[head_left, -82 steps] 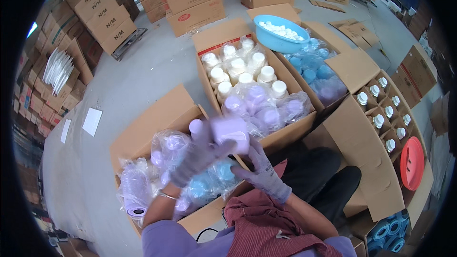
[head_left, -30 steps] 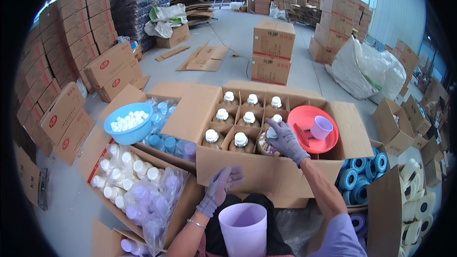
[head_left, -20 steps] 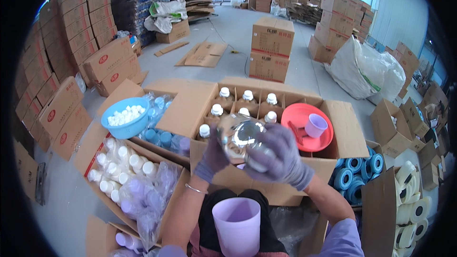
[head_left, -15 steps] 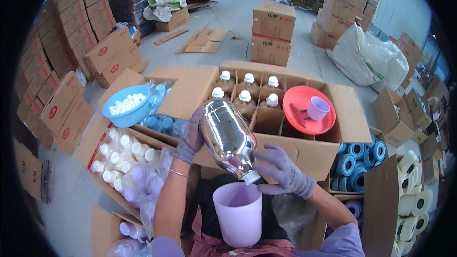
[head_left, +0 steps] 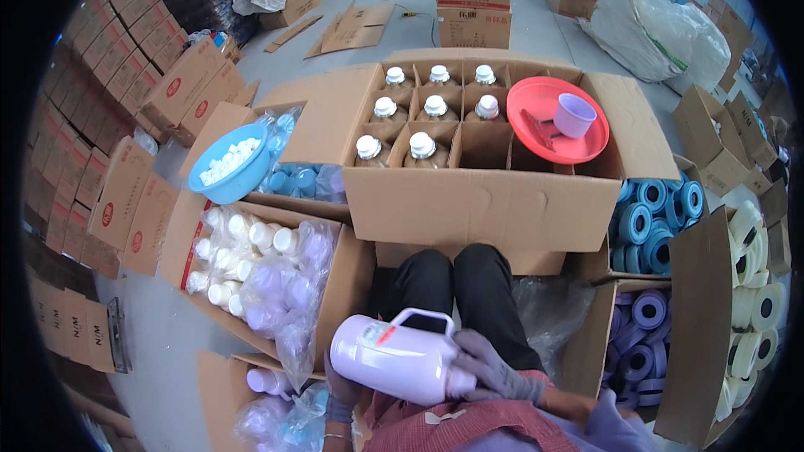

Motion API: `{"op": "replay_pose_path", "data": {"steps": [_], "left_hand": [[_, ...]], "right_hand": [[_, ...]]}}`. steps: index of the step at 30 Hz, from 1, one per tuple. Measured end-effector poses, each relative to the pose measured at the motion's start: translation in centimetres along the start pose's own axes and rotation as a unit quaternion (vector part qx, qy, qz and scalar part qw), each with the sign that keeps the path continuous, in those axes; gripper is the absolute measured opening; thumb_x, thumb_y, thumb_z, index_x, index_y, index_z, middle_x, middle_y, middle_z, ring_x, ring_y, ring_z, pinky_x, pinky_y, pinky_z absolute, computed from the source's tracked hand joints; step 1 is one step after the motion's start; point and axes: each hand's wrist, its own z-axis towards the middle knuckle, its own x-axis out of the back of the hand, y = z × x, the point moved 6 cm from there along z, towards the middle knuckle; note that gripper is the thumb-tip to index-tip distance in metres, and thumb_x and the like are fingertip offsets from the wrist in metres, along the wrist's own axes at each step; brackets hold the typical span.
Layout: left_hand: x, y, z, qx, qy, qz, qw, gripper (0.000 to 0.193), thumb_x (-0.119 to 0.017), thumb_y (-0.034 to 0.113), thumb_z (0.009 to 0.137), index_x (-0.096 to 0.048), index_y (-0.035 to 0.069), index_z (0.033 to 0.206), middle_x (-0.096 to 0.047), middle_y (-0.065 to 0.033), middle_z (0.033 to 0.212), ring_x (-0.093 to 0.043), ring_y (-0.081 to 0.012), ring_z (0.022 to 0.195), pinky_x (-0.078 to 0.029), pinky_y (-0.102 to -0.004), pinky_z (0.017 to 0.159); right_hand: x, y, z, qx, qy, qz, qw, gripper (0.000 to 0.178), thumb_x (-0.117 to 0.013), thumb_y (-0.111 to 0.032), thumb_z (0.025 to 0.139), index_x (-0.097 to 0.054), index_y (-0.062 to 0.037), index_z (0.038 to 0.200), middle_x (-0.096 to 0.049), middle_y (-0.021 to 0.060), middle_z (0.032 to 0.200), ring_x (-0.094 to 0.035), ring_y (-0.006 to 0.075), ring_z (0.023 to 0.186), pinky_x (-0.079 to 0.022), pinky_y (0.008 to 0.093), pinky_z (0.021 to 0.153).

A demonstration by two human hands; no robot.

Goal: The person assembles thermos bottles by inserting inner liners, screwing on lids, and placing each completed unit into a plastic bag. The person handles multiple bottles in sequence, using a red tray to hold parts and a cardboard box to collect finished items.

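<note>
A glossy lilac thermos jug point(head_left: 394, 362) with a looped handle and a small label lies tilted on its side above my lap, its narrow end to the right. My left hand point(head_left: 342, 392), in a grey-purple glove, is wrapped round its base end at the left. My gloved right hand point(head_left: 496, 371) grips the jug near its top, beside the handle. The inside of the jug is hidden. Ahead of my knees stands a divided carton point(head_left: 477, 209) with several white-capped bottle-shaped liners point(head_left: 423, 147) in its compartments.
A red basin point(head_left: 536, 100) holding a lilac cup point(head_left: 574, 115) rests on the carton's right side. At left, a blue basin point(head_left: 230, 187) carries small white pieces above bagged cups point(head_left: 285, 280). Boxes of blue rings point(head_left: 635, 222), purple rings point(head_left: 649, 310) and cream rings point(head_left: 765, 308) flank my right.
The silver liner and open lilac shell are no longer seen separately; both hands now hold a handled lilac jug, lower and nearer my body. The view has tilted down, and another capped liner shows in the carton.
</note>
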Motion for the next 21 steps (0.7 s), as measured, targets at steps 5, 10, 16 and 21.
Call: {"op": "replay_pose_path", "data": {"steps": [5, 10, 16, 21], "left_hand": [[-1.7, -1.7, 0.1, -0.189, -0.091, 0.209, 0.955, 0.048, -0.078, 0.018, 0.082, -0.063, 0.006, 0.126, -0.068, -0.0138, 0.12, -0.065, -0.0289, 0.112, -0.051, -0.0391, 0.097], [-2.9, -2.3, 2.5, -0.178, -0.144, 0.181, 0.957, 0.046, -0.077, 0.019, 0.081, -0.064, 0.006, 0.123, -0.068, -0.014, 0.116, -0.066, -0.0288, 0.11, -0.051, -0.0394, 0.095], [-5.1, -6.6, 4.6, -0.036, -0.073, 0.071, 0.994, 0.043, -0.077, 0.02, 0.081, -0.065, 0.007, 0.12, -0.069, -0.0143, 0.113, -0.067, -0.0287, 0.106, -0.051, -0.0398, 0.093], [-7.4, -9.3, 3.3, 0.042, -0.017, 0.011, 0.999, 0.042, -0.077, 0.021, 0.08, -0.066, 0.007, 0.118, -0.069, -0.0146, 0.109, -0.067, -0.0286, 0.104, -0.052, -0.0401, 0.091]], "right_hand": [[1.8, -2.9, 14.0, 0.067, -0.106, 0.072, 0.99, 0.075, -0.078, -0.03, 0.079, -0.045, -0.0007, 0.139, -0.045, 0.0222, 0.14, -0.046, 0.0395, 0.129, -0.038, 0.0447, 0.11], [1.9, -5.7, 19.1, 0.111, -0.126, 0.109, 0.98, 0.079, -0.085, -0.031, 0.074, -0.048, -0.001, 0.137, -0.052, 0.0203, 0.134, -0.052, 0.0362, 0.124, -0.042, 0.0426, 0.105], [3.6, -7.0, 20.6, 0.098, -0.127, 0.087, 0.983, 0.086, -0.086, -0.034, 0.071, -0.047, -0.0019, 0.14, -0.055, 0.0166, 0.131, -0.054, 0.0329, 0.121, -0.043, 0.0411, 0.101], [6.4, -7.7, 21.5, 0.026, -0.049, -0.03, 0.998, 0.083, -0.087, -0.029, 0.068, -0.05, -0.0039, 0.138, -0.056, 0.0133, 0.12, -0.055, 0.0313, 0.109, -0.045, 0.0395, 0.096]]}}
